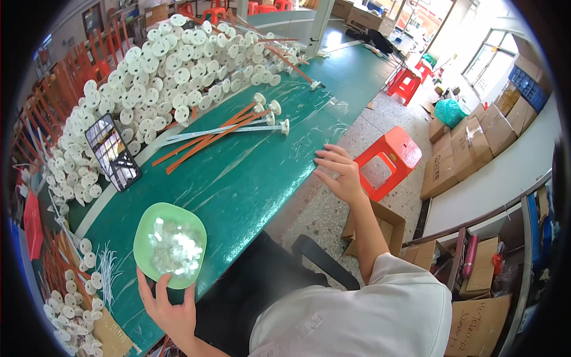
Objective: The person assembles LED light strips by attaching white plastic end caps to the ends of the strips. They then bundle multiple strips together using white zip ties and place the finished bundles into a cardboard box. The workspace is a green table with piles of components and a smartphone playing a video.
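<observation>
A light green bowl (140, 250) stands on the green table near its front edge, with a heap of small clear, shiny pieces (176, 247) in it. My left hand (169, 306) grips its near rim, one finger reaching over the edge. Out to the right, my right hand (339, 172) is raised by the table's edge, fingers spread and nothing in them. Farther back on the table lie several orange and pale strips (208, 138) with white round discs (274, 107) at their ends.
White discs on strips (160, 65) are piled high along the table's far left. A phone (112, 152) leans against the pile. Thin white ties (107, 276) lie left of the bowl. Right of the table stand a red stool (392, 156) and cardboard boxes (470, 149).
</observation>
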Available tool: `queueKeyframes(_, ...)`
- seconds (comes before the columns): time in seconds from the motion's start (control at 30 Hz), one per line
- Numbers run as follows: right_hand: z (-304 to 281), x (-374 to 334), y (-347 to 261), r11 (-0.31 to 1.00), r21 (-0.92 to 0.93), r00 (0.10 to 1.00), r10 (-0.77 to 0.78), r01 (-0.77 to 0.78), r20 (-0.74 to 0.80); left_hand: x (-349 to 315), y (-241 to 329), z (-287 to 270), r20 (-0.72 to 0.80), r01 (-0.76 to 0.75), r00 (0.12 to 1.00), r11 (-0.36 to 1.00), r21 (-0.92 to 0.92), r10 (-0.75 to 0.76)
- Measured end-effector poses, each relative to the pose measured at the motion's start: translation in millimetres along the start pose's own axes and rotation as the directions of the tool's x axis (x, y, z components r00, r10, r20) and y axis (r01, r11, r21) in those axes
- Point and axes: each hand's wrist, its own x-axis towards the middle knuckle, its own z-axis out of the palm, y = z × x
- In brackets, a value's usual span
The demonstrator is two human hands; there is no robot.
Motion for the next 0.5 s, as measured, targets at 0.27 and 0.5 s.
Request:
queueKeyframes(0.27,-3.2,0.8,6.6,0.999,0.021,0.999,-0.036,0.036,-0.011,1.7,3.7,0.1,0.003,-0.011,1.000,1.000,0.004,0.011)
queueKeyframes(0.5,-7.1,12.8,-23.6,0.991,0.130,0.999,0.034,-0.031,-0.026,-1.8,3.3,-1.7,0.012,0.010,1.000,1.000,-0.022,-0.010)
